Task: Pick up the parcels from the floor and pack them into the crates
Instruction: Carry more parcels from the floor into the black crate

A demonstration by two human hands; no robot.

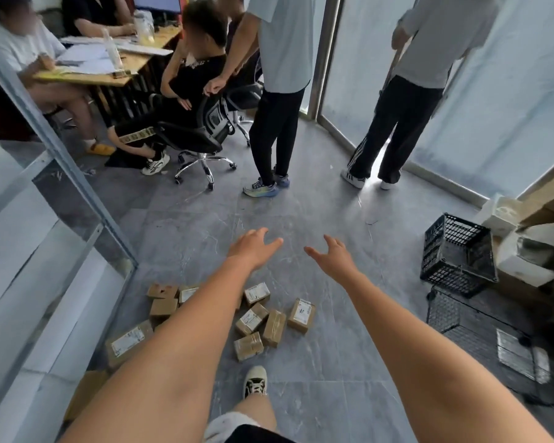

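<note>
Several small brown cardboard parcels [251, 319] with white labels lie scattered on the grey tiled floor below my arms; a larger labelled parcel [127, 342] lies at the left near the glass partition. My left hand [253, 247] and my right hand [333, 255] are stretched out forward above the floor, fingers spread, holding nothing. A black plastic crate [458, 254] sits tilted on its side at the right, and a second black wire crate [454, 311] stands just in front of it. My left forearm hides some parcels.
Two people stand ahead on the floor [317, 199], one by a glass door. A seated person on a black office chair [202, 135] and others sit at a desk [115, 71] at the upper left. A glass partition [45, 219] runs along the left; cardboard boxes [531, 244] pile at the right.
</note>
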